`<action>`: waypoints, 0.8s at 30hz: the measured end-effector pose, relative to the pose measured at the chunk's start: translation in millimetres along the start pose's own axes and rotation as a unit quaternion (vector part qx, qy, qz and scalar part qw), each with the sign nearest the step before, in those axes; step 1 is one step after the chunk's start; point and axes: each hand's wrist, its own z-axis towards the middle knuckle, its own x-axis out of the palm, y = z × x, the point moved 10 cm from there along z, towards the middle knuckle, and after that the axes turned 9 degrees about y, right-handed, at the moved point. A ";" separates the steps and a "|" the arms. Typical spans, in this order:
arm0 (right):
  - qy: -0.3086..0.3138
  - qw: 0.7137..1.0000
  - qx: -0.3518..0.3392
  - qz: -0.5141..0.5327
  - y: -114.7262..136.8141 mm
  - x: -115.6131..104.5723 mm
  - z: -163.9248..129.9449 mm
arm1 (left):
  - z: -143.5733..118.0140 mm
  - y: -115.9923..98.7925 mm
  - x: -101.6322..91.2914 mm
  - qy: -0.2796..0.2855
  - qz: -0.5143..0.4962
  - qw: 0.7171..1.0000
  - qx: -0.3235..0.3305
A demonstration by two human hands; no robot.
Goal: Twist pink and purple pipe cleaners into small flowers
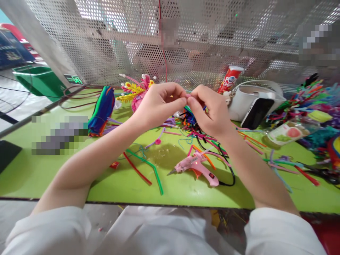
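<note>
Above the green table (106, 184), my left hand (162, 104) and my right hand (211, 109) meet with their fingertips pinched together. Between them shows a bit of a small pink piece (188, 96), mostly hidden by the fingers; its exact kind is unclear. Below the hands lies a pink hot glue gun (198, 166) on its side, nozzle to the left, a small light glowing on it. Loose pipe cleaners surround it, among them a green one (156, 175), a red one (136, 168) and a purple one with a pink knot (157, 141).
A blue bundle of pipe cleaners (102, 109) and a pink-yellow pipe-cleaner flower piece (132, 94) stand left. On the right are a red chip can (230, 78), white bag (239, 102), phone (257, 112), bottle (289, 132), scissors (324, 173) and more pipe cleaners (300, 95). Perforated metal (127, 53) closes the back.
</note>
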 end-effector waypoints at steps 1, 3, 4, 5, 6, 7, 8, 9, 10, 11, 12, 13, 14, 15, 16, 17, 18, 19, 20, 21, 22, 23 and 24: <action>0.011 0.999 0.015 0.034 -4.1 1.3 0.9 | -0.5 -3.0 0.9 0.001 0.028 1.000 0.013; 0.031 0.995 0.036 0.086 -10.9 5.1 1.7 | -1.7 -5.6 4.1 0.010 0.067 0.997 0.027; 0.036 0.992 0.042 0.110 -13.5 7.0 1.7 | -2.2 -5.3 5.3 0.013 0.074 0.997 0.028; 0.037 0.989 0.049 0.135 -16.0 8.6 1.4 | -2.7 -4.3 5.7 0.013 0.074 0.997 0.027; 0.032 0.985 0.058 0.159 -18.4 9.7 0.9 | -3.1 -3.4 5.1 0.007 0.070 0.997 0.028; 0.021 0.982 0.067 0.176 -19.9 10.2 0.2 | -3.6 -3.1 3.9 -0.002 0.064 0.997 0.033; 0.007 0.980 0.074 0.182 -20.1 9.8 -0.6 | -4.0 -3.1 2.6 -0.011 0.058 0.997 0.041; -0.012 0.981 0.080 0.178 -18.9 8.5 -1.6 | -4.4 -3.4 1.5 -0.018 0.056 0.997 0.049; -0.034 0.981 0.084 0.169 -16.5 6.6 -2.7 | -4.8 -3.8 1.0 -0.021 0.057 0.996 0.059; -0.056 0.981 0.088 0.162 -13.8 4.9 -3.8 | -5.4 -4.3 0.7 -0.023 0.064 0.995 0.067; -0.076 0.980 0.094 0.159 -11.6 3.6 -5.0 | -6.0 -4.7 0.2 -0.025 0.076 0.994 0.074; -0.092 0.977 0.102 0.160 -10.5 3.2 -6.1 | -6.7 -4.9 -0.6 -0.027 0.093 0.992 0.079; -0.101 0.975 0.113 0.165 -10.8 3.9 -6.8 | -7.5 -5.4 -1.8 -0.031 0.110 0.990 0.083; -0.102 0.972 0.125 0.173 -12.4 5.6 -7.0 | -8.4 -6.3 -3.4 -0.035 0.126 0.987 0.088; -0.093 0.969 0.138 0.185 -15.0 8.4 -6.6 | -9.0 -7.0 -4.8 -0.037 0.140 0.985 0.091; -0.078 0.965 0.149 0.200 -18.1 11.5 -5.8 | -9.3 -7.6 -6.0 -0.038 0.152 0.983 0.093; -0.058 0.961 0.157 0.221 -20.8 14.2 -4.7 | -9.6 -8.2 -7.0 -0.037 0.160 0.982 0.094; -0.035 0.956 0.159 0.245 -22.6 16.5 -3.4 | -9.7 -9.0 -7.7 -0.034 0.167 0.981 0.095; -0.014 0.949 0.158 0.272 -23.7 17.5 -2.1 | -9.8 -10.0 -8.0 -0.029 0.172 0.980 0.097; 0.006 0.942 0.156 0.298 -24.1 17.4 -1.2 | -9.9 -11.0 -8.0 -0.023 0.175 0.979 0.100; 0.023 0.934 0.155 0.321 -24.4 16.6 -0.6 | -10.0 -11.6 -7.5 -0.015 0.175 0.979 0.102; 0.040 0.926 0.157 0.341 -24.5 15.7 -0.4 | -10.2 -12.0 -7.1 -0.008 0.172 0.979 0.105; 0.057 0.918 0.160 0.358 -24.5 15.2 -0.5 | -10.1 -11.8 -6.9 -0.001 0.167 0.980 0.106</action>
